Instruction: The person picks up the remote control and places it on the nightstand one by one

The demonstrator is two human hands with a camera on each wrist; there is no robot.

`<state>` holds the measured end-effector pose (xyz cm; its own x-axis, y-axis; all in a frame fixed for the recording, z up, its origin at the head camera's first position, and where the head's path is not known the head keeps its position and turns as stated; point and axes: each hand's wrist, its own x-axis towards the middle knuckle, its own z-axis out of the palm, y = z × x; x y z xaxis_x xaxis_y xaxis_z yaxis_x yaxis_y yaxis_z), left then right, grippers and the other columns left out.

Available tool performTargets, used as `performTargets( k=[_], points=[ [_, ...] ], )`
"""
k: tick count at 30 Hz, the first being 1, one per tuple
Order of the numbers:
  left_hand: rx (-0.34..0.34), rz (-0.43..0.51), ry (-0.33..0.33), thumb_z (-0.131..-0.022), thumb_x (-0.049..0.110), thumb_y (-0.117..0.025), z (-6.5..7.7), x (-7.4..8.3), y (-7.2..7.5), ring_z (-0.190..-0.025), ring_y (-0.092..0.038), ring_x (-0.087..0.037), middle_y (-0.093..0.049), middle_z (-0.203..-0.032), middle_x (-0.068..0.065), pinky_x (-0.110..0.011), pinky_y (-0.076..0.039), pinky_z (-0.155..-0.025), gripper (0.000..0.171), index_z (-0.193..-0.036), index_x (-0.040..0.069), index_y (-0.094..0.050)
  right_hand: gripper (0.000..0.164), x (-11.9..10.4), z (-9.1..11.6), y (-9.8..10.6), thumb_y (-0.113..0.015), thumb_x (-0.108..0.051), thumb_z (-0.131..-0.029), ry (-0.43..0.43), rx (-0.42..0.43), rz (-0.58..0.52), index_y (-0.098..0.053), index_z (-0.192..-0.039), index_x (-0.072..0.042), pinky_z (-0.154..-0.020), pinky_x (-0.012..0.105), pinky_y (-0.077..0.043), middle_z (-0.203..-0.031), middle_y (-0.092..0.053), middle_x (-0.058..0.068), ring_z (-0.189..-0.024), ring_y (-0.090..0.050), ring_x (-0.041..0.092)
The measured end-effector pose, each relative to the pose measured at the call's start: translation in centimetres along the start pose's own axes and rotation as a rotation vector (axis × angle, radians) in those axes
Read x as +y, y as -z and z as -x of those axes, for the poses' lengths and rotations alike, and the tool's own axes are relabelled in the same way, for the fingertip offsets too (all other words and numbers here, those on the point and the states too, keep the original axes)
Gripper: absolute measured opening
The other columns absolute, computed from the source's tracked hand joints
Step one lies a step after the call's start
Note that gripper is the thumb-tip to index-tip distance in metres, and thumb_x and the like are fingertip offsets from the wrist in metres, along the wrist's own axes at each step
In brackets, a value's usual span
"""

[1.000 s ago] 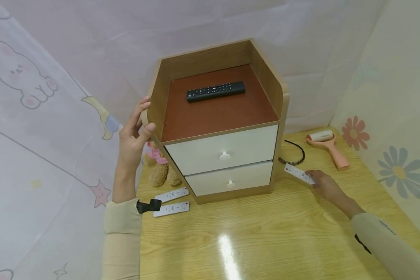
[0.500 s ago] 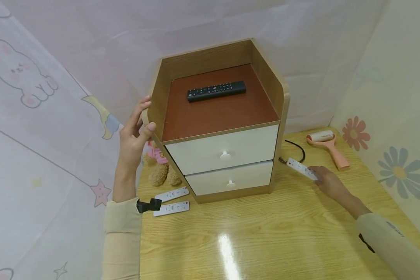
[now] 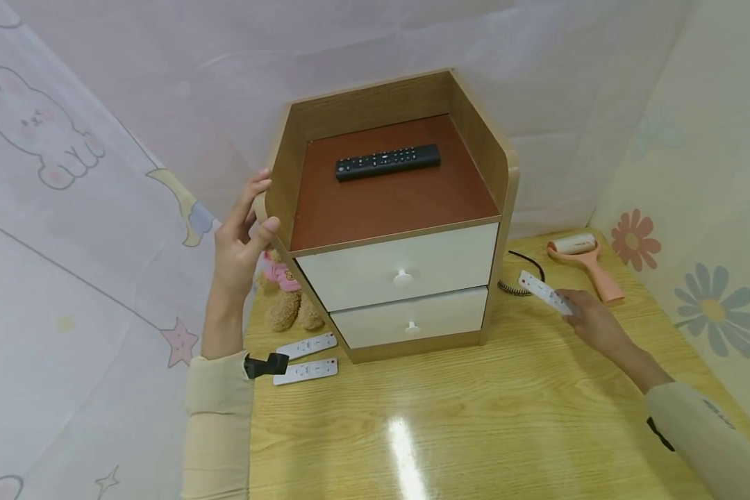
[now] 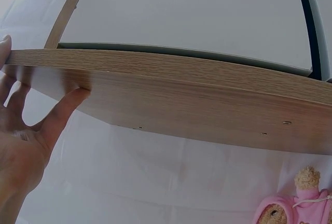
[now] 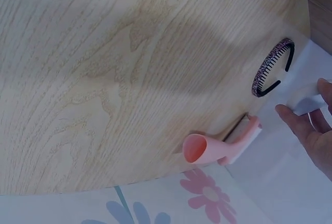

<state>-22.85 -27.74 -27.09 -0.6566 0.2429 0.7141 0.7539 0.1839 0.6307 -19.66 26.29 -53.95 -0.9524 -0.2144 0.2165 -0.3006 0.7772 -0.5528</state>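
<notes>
Right fingers (image 5: 296, 124) moved one pinched white remote (image 3: 545, 293) rightward. Left fingers (image 3: 246, 199) grip one cabinet (image 3: 362, 271) half-hiding one bear (image 3: 284, 311), two white remotes (image 3: 312, 371) nearby.

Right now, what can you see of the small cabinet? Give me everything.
The cabinet looks like wood-grain board, with raised sides and back around a reddish-brown top. Two white drawers, one above the other, each carry a round white knob; dark gaps edge the fronts, so I can't tell whether they are fully shut. It stands upright on the table. A black remote lies on top, and the left hand grips its left side panel.
</notes>
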Motion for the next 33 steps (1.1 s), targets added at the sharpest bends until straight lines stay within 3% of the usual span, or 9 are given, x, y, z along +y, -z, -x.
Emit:
performTargets(
  k=[4,15,19,22,27,33],
  points=[
    [0.006,0.007,0.000,-0.096,0.014,-0.059,0.0,0.0,0.0,-0.135,-0.036,-0.027,-0.041,-0.148,-0.017,-0.037,-0.031,-0.094,0.046,-0.135,-0.005,-0.047,0.051,0.0,-0.1,0.2,-0.065,0.012,-0.081,-0.022,-0.005,-0.011,-0.047,-0.129,0.012,-0.076,0.060,-0.045,-0.119,-0.049,0.040,-0.102,-0.052,0.052],
    [0.006,0.011,-0.006,-0.095,0.015,-0.060,-0.1,0.1,-0.1,-0.139,-0.032,-0.027,-0.041,-0.148,-0.017,-0.036,-0.031,-0.097,0.046,-0.135,-0.005,-0.047,0.052,-0.3,-0.3,0.5,-0.066,0.012,-0.081,-0.016,0.025,-0.014,-0.048,-0.129,0.011,-0.072,0.056,-0.046,-0.119,-0.050,0.039,-0.099,-0.053,0.049],
    [0.005,0.014,0.002,-0.095,0.016,-0.060,0.0,-0.3,0.0,-0.131,-0.039,-0.026,-0.041,-0.148,-0.015,-0.020,-0.040,-0.068,0.047,-0.136,-0.003,-0.047,0.052,-0.3,-0.3,0.6,-0.067,0.011,-0.081,-0.023,0.019,-0.015,-0.048,-0.129,0.011,-0.073,0.056,-0.045,-0.119,-0.050,0.038,-0.099,-0.053,0.047],
    [0.002,0.018,0.006,-0.095,0.015,-0.060,0.0,-1.1,0.2,-0.121,-0.043,-0.026,-0.041,-0.149,-0.013,-0.020,-0.029,-0.044,0.047,-0.137,-0.001,-0.048,0.052,-0.1,-0.3,0.5,-0.067,0.010,-0.081,-0.027,0.019,-0.016,-0.049,-0.129,0.011,-0.073,0.057,-0.045,-0.119,-0.051,0.038,-0.099,-0.053,0.047],
    [0.011,0.032,0.022,-0.095,0.013,-0.060,0.2,-2.7,0.6,-0.108,-0.051,-0.024,-0.040,-0.150,-0.011,-0.020,-0.031,-0.043,0.047,-0.138,0.001,-0.048,0.052,-0.1,-0.3,0.6,-0.067,0.011,-0.080,-0.026,0.035,-0.013,-0.049,-0.129,0.010,-0.072,0.057,-0.045,-0.120,-0.051,0.038,-0.099,-0.053,0.048],
    [0.011,0.017,0.021,-0.095,0.014,-0.060,0.2,-2.5,0.7,-0.119,-0.045,-0.027,-0.041,-0.149,-0.010,-0.019,-0.032,-0.044,0.046,-0.138,0.002,-0.048,0.050,-0.3,-0.2,0.6,-0.067,0.012,-0.080,-0.006,0.061,-0.005,-0.050,-0.127,0.011,-0.071,0.056,-0.045,-0.117,-0.052,0.038,-0.097,-0.054,0.047]
  ],
)
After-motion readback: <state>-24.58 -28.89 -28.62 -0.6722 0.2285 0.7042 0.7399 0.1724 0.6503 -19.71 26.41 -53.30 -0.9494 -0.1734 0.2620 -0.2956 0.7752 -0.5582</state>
